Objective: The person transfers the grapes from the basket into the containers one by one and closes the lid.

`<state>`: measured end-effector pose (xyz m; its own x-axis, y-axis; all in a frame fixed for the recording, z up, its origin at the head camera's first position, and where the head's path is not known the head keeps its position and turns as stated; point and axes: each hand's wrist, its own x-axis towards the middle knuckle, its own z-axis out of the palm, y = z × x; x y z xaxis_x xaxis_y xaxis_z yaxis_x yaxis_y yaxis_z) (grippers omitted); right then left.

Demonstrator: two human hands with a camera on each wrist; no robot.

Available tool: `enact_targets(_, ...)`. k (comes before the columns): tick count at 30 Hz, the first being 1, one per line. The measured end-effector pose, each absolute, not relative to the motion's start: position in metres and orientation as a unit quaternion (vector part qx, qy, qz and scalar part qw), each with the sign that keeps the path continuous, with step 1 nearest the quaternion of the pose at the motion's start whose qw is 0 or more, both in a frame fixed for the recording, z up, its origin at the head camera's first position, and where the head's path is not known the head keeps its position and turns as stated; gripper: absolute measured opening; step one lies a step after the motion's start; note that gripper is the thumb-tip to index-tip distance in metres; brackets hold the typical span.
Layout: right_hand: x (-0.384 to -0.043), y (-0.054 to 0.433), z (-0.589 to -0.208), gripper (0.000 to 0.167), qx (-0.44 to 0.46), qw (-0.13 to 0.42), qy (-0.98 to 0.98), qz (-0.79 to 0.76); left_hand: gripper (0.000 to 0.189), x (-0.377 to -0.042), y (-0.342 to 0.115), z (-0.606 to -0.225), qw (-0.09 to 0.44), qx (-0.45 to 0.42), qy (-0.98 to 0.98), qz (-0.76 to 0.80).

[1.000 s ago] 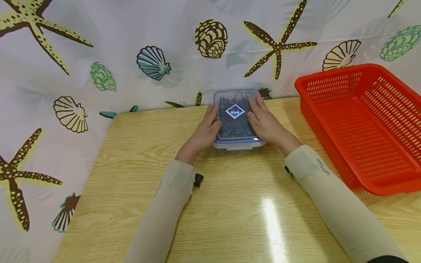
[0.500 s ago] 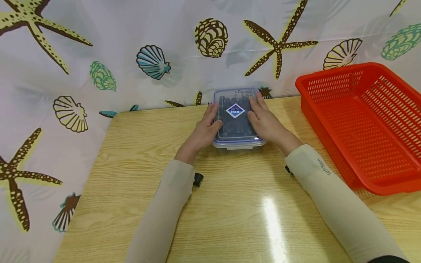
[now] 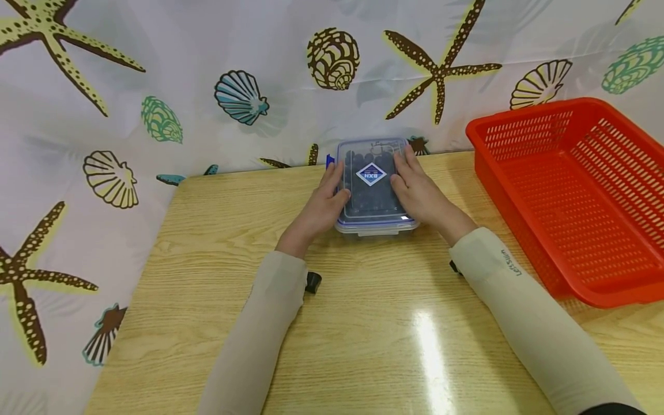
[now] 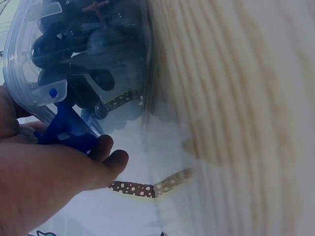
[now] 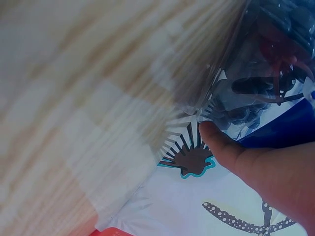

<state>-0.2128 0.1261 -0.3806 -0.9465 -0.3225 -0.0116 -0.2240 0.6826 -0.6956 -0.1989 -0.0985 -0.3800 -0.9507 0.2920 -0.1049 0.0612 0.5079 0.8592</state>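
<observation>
A clear lidded food container [image 3: 372, 200] sits at the back of the wooden table, filled with dark round pieces. Its lid has a blue edge and a diamond sticker [image 3: 371, 174]. My left hand [image 3: 320, 210] holds the left side, thumb on the lid's edge. In the left wrist view its fingers are curled at a blue latch [image 4: 69, 130], which sticks out from the wall. My right hand [image 3: 424, 196] grips the opposite side, thumb on top. In the right wrist view a finger lies along the wall below another blue latch [image 5: 278, 127].
A red plastic basket [image 3: 498, 190] with slotted walls stands on the right, close to my right forearm. Behind the table [image 3: 218, 259] hangs a white cloth [image 3: 290, 52] printed with shells and starfish, right by the container's far end.
The blue latch on the container's left side has swung outward and now shows beyond my left fingertips. My hands and the container have stayed almost in place.
</observation>
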Motion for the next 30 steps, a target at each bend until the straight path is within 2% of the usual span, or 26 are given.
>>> enact_targets(13, -0.2136, 0.1266, -0.3814, 0.06, -0.146, 0.068, 0.915, -0.37, 0.063, -0.1989, -0.098, -0.381, 0.121, 0.105, 0.846, 0.508)
enact_targets(30, -0.2147, 0.1264, -0.3826, 0.06, -0.145, 0.071, 0.916, -0.368, 0.058, -0.1996, -0.0885, -0.3732, 0.115, 0.128, 0.868, 0.465)
